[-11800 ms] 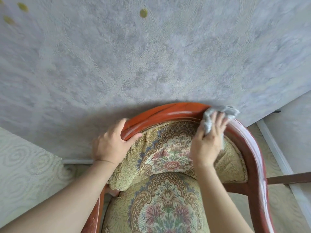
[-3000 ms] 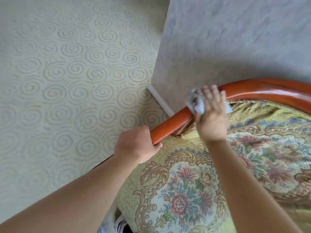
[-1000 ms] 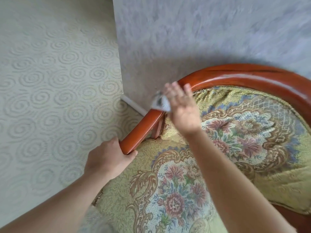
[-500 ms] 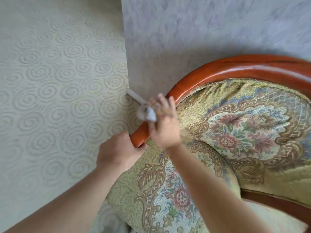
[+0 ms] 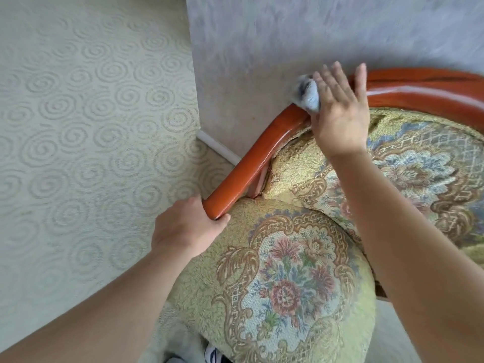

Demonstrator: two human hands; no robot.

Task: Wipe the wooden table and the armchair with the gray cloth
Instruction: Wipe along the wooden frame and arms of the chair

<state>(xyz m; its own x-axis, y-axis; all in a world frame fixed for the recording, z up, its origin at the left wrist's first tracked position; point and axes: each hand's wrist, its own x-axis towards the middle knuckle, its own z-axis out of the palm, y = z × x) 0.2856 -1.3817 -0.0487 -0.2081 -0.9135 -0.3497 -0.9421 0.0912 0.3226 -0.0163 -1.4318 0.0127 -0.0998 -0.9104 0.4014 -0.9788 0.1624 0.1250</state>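
The armchair has a glossy red-brown wooden rail [image 5: 243, 176] that curves round a floral tapestry seat cushion [image 5: 288, 284] and back cushion [image 5: 408, 163]. My left hand [image 5: 183, 229] grips the front end of the left armrest. My right hand [image 5: 340, 119] lies flat with straight fingers on the rail where it bends into the backrest. It presses the crumpled gray cloth [image 5: 307, 95] against the wood, and part of the cloth pokes out to the left of my fingers. The wooden table is not in view.
A gray patterned wall [image 5: 262, 48] stands right behind the chair, with a white baseboard [image 5: 217, 148] at its foot. Pale carpet with a swirl pattern [image 5: 78, 127] covers the floor on the left. A white shoe [image 5: 209, 356] shows at the bottom edge.
My right hand slid the cloth down the left armrest toward my left hand, then back up to the bend of the rail. My left hand kept its grip on the armrest end.
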